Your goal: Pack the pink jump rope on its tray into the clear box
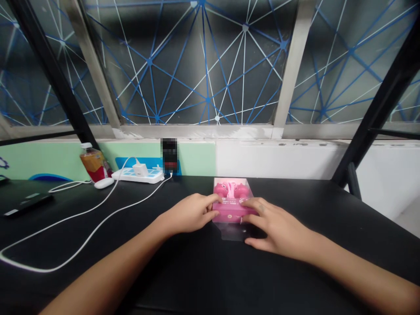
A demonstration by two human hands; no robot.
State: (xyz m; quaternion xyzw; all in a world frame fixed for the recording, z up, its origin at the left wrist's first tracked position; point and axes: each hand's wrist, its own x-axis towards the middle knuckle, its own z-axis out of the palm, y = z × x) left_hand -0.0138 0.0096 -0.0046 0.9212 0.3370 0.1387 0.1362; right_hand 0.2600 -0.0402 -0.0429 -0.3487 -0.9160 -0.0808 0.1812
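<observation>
A clear plastic box (233, 215) with pink contents lies on the black table in front of me. Inside are two rounded pink pieces with a pale pink cord between them; their exact kind I cannot make out. A transparent flap (231, 232) sticks out from its near end. My left hand (193, 213) grips the box's left edge between thumb and fingers. On the right side, my right hand (277, 223) rests its fingertips against the box. Its fingers are spread, and the thumb is stretched out beside the flap, apart from the box.
A white power strip (141, 176) with a plugged-in charger stands at the back left. A white cable (108, 221) loops across the left of the table (203, 280). Near the wall are a drink bottle (95, 162), a white mouse-like object (104, 183) and a blurred-out dark device (169, 155).
</observation>
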